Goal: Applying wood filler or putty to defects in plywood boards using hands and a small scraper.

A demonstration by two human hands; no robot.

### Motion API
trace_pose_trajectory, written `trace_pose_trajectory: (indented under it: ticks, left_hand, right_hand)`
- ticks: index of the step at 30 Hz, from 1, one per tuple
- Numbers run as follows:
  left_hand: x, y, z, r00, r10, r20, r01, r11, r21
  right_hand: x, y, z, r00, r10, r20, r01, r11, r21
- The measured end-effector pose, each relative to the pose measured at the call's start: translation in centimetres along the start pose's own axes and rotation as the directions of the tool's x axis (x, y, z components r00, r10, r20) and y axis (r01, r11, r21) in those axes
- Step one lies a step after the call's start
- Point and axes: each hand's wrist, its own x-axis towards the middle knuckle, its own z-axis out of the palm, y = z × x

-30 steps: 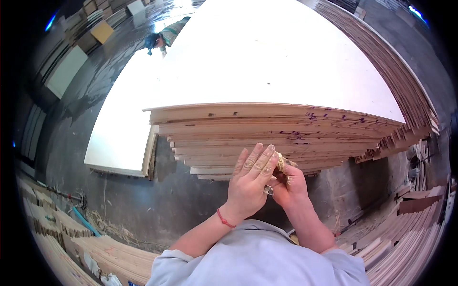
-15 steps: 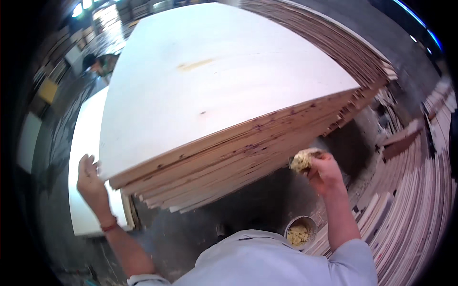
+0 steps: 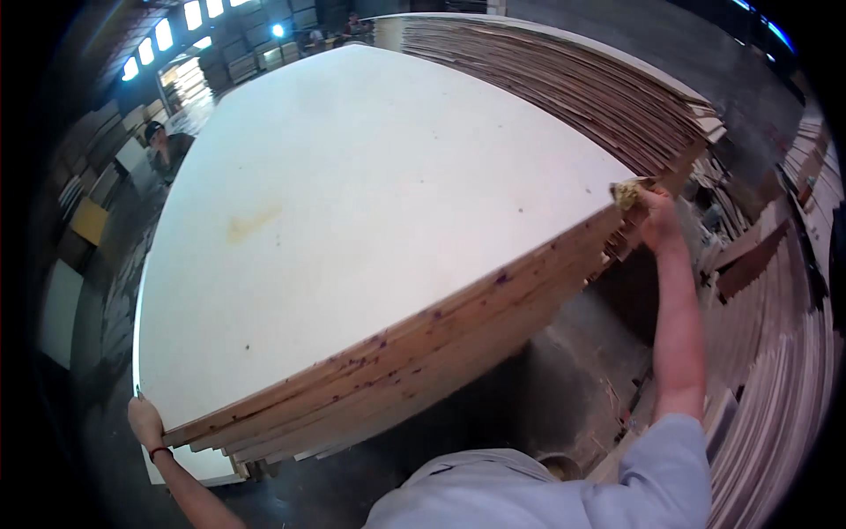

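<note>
The stack of boards [image 3: 388,375] fills the middle of the frame, its pale top board [image 3: 379,238] reaching from the lower left to the right of centre. Behind it, across the top right, runs a second stack [image 3: 564,88] with ragged brown edges. Thin wood strips [image 3: 767,388] lie piled at the lower right. At the upper left, a co-worker [image 3: 166,152] is beyond the board's far side. A bucket [image 3: 560,462] shows partly at the bottom, right of centre, mostly covered by the shirt.

Half a second ago the right hand [image 3: 656,216] was out over the floor; now it is at the board's right corner, fingers closed around a lump of yellowish paste [image 3: 626,194]. The left hand [image 3: 145,421], then raised beside the board, is now against its near left corner at the lower left. Whether its fingers grip the edge, I cannot tell. So the two hands now span the near edge, and the paste sits right at the corner. The smallest things are dark specks on the top board and purple marks along the edges below.
</note>
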Motion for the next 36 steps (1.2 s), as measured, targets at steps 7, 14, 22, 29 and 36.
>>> trace_pose_trajectory:
  ticks: [7,14,22,29,36]
  left_hand:
    - [0.8,-0.9,0.6,0.999,-0.032,0.023,0.033,0.998,-0.046]
    - [-0.7,-1.2,0.1,0.997,-0.071,-0.03,0.071,0.997,-0.03]
    - [-1.2,3.1,2.2,0.99,-0.097,-0.099,0.066,0.96,-0.272]
    - [0.2,0.2,0.4,0.981,-0.156,-0.113,0.114,0.943,-0.312]
    - [7.0,-4.5,3.9,0.984,-0.099,-0.148,0.054,0.959,-0.277]
  right_hand:
    - [16.8,3.1,-9.6,0.96,-0.131,-0.249,0.028,0.924,-0.381]
    - [22.2,7.6,-13.3,0.907,-0.379,-0.186,0.117,0.648,-0.753]
    - [25.5,5.4,-22.1,0.891,-0.213,-0.401,-0.07,0.808,-0.585]
    - [14.6,8.7,-5.3,0.522,-0.304,-0.797,-0.289,0.816,-0.5]
    - [8.5,9.2,1.5,0.586,-0.48,-0.653,-0.121,0.745,-0.655]
